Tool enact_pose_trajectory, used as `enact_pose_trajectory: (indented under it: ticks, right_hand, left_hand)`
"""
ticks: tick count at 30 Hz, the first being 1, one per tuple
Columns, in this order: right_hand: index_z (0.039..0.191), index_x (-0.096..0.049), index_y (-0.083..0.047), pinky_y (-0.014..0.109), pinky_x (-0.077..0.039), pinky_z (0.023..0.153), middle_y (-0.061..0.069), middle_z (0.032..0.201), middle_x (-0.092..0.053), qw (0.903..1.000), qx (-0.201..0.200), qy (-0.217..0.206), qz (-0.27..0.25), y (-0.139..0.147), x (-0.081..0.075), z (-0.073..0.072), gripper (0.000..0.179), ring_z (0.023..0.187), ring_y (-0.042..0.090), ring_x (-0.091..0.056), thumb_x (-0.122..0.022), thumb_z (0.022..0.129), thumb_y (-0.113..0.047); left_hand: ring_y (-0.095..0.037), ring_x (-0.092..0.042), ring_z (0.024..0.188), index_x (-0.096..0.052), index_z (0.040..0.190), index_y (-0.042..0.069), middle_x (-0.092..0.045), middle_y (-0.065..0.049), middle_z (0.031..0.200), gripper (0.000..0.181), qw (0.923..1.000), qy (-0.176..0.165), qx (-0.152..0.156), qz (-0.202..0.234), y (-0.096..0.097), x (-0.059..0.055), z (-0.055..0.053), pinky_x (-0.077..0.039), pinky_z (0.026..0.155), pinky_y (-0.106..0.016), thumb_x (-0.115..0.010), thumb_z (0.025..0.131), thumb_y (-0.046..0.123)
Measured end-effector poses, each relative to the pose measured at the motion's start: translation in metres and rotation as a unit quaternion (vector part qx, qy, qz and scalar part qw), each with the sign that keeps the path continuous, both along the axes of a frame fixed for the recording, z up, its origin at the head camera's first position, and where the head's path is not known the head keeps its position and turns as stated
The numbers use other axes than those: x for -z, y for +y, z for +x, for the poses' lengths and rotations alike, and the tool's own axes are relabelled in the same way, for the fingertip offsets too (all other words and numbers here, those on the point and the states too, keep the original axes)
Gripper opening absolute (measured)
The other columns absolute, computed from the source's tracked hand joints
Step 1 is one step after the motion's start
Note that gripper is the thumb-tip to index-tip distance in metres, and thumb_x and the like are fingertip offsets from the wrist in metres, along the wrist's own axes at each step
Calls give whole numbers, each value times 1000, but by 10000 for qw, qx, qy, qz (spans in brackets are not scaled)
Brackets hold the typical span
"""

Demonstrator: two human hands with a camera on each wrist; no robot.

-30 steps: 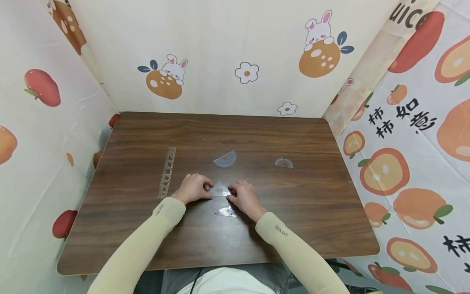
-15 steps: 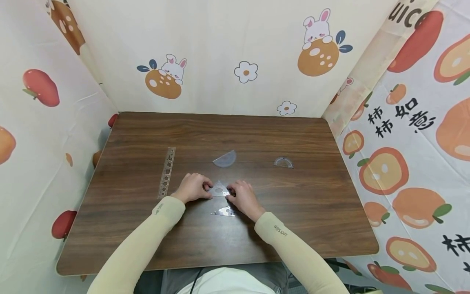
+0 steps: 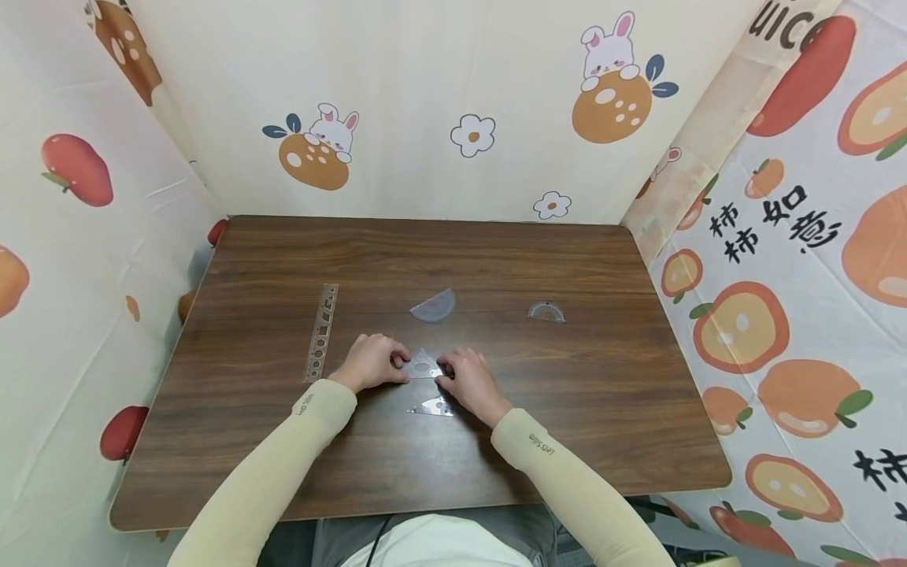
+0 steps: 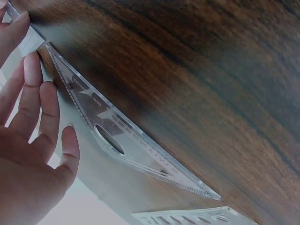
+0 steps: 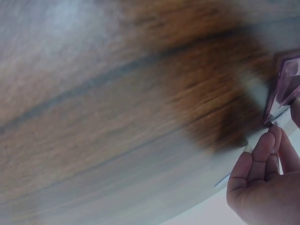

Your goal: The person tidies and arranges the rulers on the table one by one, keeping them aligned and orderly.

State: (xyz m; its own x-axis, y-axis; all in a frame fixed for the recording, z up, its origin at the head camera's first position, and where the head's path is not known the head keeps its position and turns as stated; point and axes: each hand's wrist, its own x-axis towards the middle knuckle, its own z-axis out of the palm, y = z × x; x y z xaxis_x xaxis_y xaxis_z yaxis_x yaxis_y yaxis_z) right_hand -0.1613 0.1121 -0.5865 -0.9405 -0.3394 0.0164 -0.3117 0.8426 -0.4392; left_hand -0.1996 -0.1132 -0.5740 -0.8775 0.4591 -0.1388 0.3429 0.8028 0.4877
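Note:
A clear set square [image 3: 423, 366] lies flat between my two hands, its corner pointing away from me. My left hand [image 3: 372, 363] pinches its left side between thumb and finger, the other fingers curled. At its right side my right hand [image 3: 475, 383] does the same. Just nearer to me lies a second clear set square [image 3: 434, 407], its right end close to the right hand. In the left wrist view a long, printed set square [image 4: 112, 122] with an oval hole lies beside the left hand; the left wrist mostly hides it in the head view.
A clear ruler [image 3: 322, 333] with cut-out shapes lies left of the left hand. Beyond the hands are a bluish protractor [image 3: 434, 305] and, further right, a smaller clear protractor [image 3: 547, 313]. The brown wooden table [image 3: 581, 425] meets printed curtains at the back and sides.
The view has shifted very slightly. Both hands stay at the sides of the set square, and the pieces on the table have not visibly moved.

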Motion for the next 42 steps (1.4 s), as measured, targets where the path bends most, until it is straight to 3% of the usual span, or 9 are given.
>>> enact_pose_trajectory:
  ticks: [15,30,38,42]
  right_hand:
    - [113,-76,-8,44,-46,92,6,98,-68,9997,109,-151,-138,9,-8,-7,32,96,24,-61,-83,86,-23]
    - [117,-76,-7,42,-47,91,5,96,-67,9992,382,-121,-45,25,-15,-11,37,95,24,-60,-83,86,-25]
    - [118,-76,-7,40,-46,91,4,97,-67,9987,468,-199,-69,31,-16,-11,38,95,23,-60,-84,86,-26]
    - [117,-76,-8,42,-47,94,4,99,-68,9987,451,-247,-74,34,-16,-8,37,96,23,-60,-83,86,-26]
  left_hand:
    - [-16,-64,84,-80,103,18,-73,8,81,40,9995,286,18,-126,3,-9,-2,-42,84,-45,-93,70,36]
    - [-14,-62,83,-79,111,18,-69,7,84,45,9993,348,-9,-147,14,-17,-12,-42,84,-43,-92,73,38]
    - [-15,-61,84,-79,113,18,-68,6,85,48,9990,403,13,-182,19,-18,-13,-42,84,-42,-93,72,39]
    - [-16,-59,83,-78,113,17,-66,5,84,47,9988,404,146,-229,23,-21,-7,-42,84,-42,-92,72,37]
